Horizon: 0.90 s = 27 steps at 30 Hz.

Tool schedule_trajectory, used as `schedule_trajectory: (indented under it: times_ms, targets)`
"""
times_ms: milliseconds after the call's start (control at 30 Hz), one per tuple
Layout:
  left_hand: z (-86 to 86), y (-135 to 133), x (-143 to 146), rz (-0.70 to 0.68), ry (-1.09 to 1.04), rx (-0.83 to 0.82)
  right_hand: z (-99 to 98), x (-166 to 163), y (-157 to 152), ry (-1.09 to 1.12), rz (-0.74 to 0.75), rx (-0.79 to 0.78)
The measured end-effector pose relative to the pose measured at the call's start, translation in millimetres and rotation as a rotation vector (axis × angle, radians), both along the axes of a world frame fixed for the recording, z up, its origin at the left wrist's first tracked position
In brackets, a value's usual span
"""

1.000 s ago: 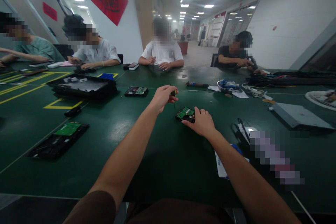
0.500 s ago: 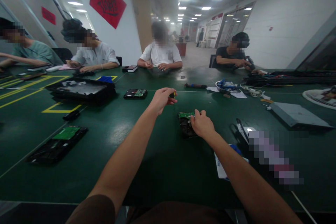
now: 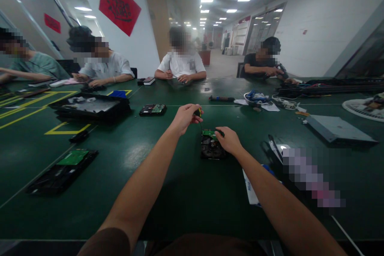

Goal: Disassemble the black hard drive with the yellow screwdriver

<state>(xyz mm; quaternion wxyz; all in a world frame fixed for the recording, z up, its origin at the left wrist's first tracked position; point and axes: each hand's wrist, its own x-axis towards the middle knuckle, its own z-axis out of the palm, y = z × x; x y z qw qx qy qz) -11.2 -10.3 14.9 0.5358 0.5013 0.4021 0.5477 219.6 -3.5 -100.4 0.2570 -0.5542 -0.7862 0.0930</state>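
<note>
My left hand [image 3: 187, 118] is closed around a screwdriver [image 3: 198, 112] with a black and yellow handle. Its thin shaft points down to the upper left corner of a hard drive [image 3: 211, 149], whose green circuit board shows at the far end. At the drive's right side, my right hand [image 3: 229, 140] has its fingers closed on the edge. A small dark piece shows by those fingertips; I cannot make out what it is.
Another hard drive [image 3: 152, 109] lies beyond my left forearm. A black casing with a green board [image 3: 64, 170] is at left, below a black tray [image 3: 90, 108]. To the right are a grey metal box [image 3: 339, 128] and bundled cables [image 3: 258, 99]. Several people sit across the table.
The hard drive now sits straighter, and the screwdriver shaft has come to its upper left corner. My right hand has shifted towards the drive's right edge. The view has tilted slightly.
</note>
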Motion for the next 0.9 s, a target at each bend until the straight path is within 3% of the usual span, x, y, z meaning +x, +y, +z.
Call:
schedule_trajectory:
  times_ms: [367,900]
  targets:
    - [-13.0,6,8,0.061,-0.04,0.043,-2.4,0,2,0.012,-0.013,-0.03]
    - [-11.1,4,10,0.081,-0.026,0.027,0.6,-1,-2,0.009,-0.008,-0.021]
